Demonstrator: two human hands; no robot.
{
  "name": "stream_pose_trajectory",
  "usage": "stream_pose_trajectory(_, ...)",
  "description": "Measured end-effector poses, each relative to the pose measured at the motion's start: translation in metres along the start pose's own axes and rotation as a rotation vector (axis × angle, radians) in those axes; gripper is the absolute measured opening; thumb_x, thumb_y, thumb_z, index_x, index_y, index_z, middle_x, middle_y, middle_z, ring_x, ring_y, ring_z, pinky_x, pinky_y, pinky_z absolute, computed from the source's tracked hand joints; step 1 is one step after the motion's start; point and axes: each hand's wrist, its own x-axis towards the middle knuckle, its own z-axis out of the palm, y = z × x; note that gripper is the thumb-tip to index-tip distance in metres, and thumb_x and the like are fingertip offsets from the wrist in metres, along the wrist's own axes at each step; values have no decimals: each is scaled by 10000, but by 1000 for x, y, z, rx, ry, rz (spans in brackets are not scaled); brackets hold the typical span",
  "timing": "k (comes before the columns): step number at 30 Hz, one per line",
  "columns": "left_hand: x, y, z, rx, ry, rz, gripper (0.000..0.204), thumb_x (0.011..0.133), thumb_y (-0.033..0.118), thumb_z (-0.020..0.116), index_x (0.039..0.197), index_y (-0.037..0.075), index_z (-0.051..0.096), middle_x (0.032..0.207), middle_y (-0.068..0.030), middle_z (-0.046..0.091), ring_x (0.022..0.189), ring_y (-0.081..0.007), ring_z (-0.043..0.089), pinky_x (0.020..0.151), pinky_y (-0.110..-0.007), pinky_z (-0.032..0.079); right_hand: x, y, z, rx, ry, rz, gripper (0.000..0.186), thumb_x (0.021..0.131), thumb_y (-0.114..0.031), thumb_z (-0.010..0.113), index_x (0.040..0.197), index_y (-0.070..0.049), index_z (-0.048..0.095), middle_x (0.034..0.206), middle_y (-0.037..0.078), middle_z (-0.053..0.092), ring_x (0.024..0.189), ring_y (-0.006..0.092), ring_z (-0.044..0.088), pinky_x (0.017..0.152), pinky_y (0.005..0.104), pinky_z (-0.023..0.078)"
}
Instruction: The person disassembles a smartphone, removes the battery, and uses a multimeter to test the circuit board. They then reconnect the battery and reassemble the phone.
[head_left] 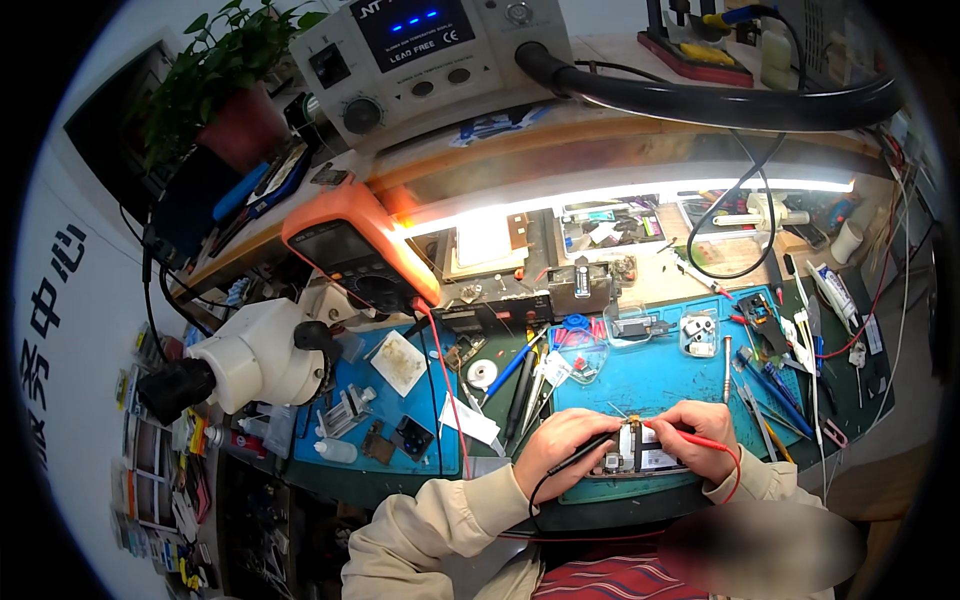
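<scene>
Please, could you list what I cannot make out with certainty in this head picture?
All in the head view:
1. Tips of the black probe and red probe: too small to confirm contact.
2. Device: partly covered by the left grip and right grip.
3. Meter screen: dark, slanted; no reading visible.
4. Station: cut off by the upper edge.
</scene>
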Motion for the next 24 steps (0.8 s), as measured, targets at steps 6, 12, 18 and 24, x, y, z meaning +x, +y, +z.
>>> stream_pose_trajectory(6,-1,3,-2,0,-5,-1,331,894,42,735,1221,47,688,1192,-100,721,1102,-293,674,950,-394,524,0,-1,0,29,-12,38,95,876,-85,769,879,10,767,766,129,732,626,196,695,575,300,534)
stream_pose_trajectory(12,-4,-1,-1,-40,5,3,336,903,53,724,1236,51,678,1210,-97,717,1111,-297,671,952,-402,522,-2,4,2,31,-6,93,75,862,-62,754,871,11,771,741,134,727,621,188,693,564,300,529)
stream_pose_trajectory(18,-8,-7,4,-30,51,38,298,923,122,712,1214,69,678,1127,-102,712,1062,-306,669,923,-413,522,-2,1,5,18,-5,115,75,873,-56,759,876,15,783,679,99,701,566,135,643,527,278,496)
stream_pose_trajectory(24,-7,-4,2,-3,66,46,275,914,117,721,1182,69,687,1102,-107,714,1037,-316,671,900,-415,531,-2,-1,7,74,2,141,89,881,-69,747,888,9,790,679,98,702,559,141,642,523,289,493)
